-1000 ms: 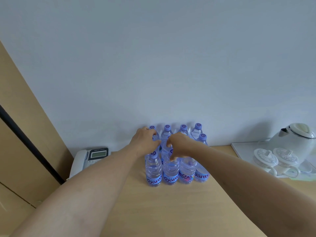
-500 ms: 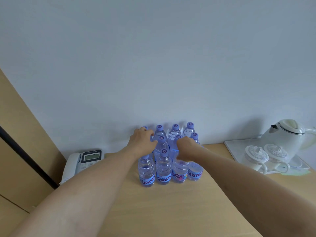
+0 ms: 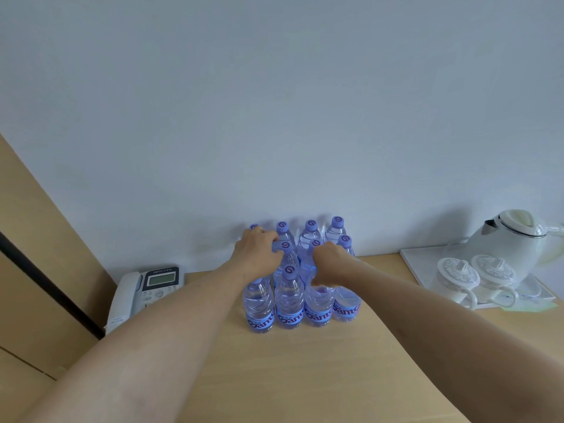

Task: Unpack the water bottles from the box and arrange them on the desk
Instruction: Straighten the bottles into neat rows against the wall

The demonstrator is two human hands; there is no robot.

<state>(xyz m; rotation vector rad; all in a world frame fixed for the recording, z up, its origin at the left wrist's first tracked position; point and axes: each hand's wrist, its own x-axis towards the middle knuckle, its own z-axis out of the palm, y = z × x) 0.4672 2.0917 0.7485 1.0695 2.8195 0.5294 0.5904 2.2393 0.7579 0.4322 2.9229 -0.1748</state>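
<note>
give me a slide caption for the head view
Both hands grip bottles in a block of water bottles on the desk.

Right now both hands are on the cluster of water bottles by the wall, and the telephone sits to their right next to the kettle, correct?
Not quite. The head view shows the telephone left of the water bottles, away from the kettle. Both the left hand and right hand are on the cluster.

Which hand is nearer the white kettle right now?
Right. The right hand is on the bottles, on the side facing the white kettle, though well apart from it. The left hand sits farther away, over the block's left side.
</note>
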